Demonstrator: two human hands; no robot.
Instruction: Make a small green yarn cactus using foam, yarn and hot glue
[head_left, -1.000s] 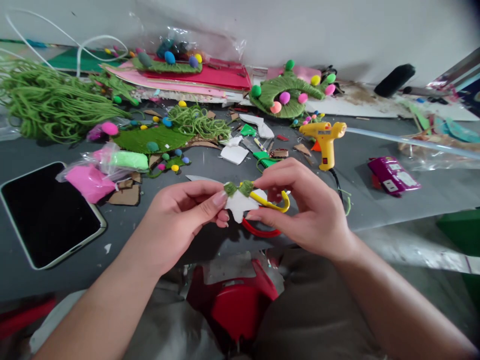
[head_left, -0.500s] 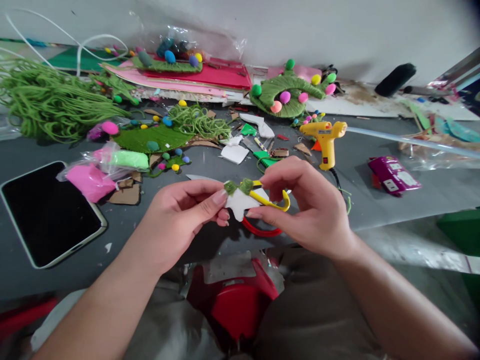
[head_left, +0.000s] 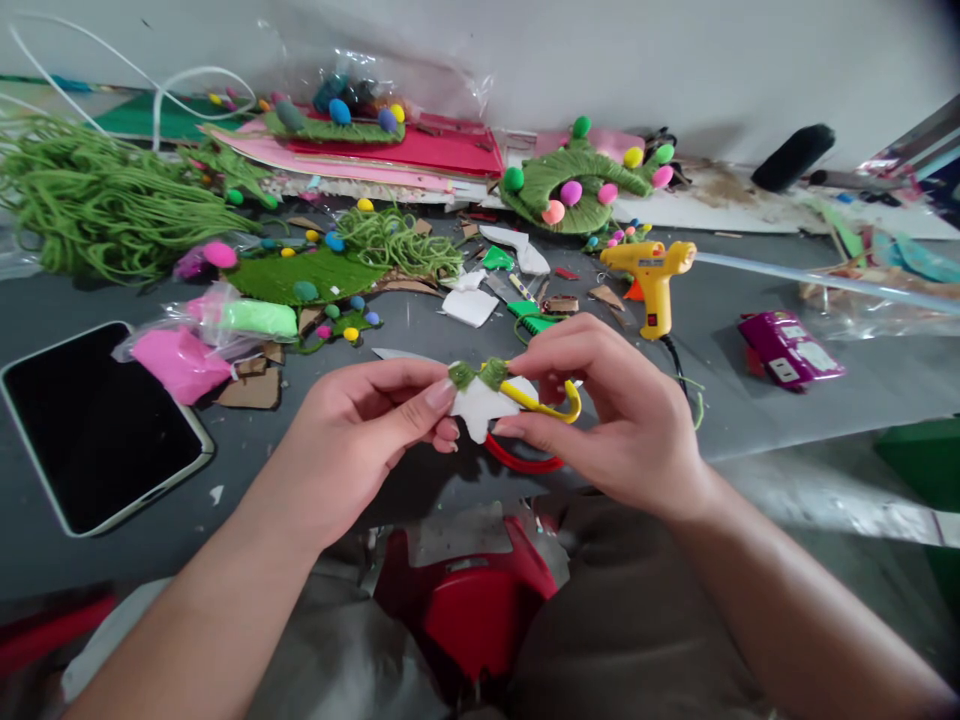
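Above the near edge of the grey table (head_left: pixel 750 410), the left hand (head_left: pixel 356 440) pinches the left side of a white star-shaped piece (head_left: pixel 478 405) between thumb and fingers. It lies between the hands, two green tips toward the far edge, one white point toward the near edge; its long axis is unclear. The right hand (head_left: pixel 630 420) curls narrowly at its right side, grip impossible to tell. Behind the table's far edge rises a pale wall (head_left: pixel 712 70).
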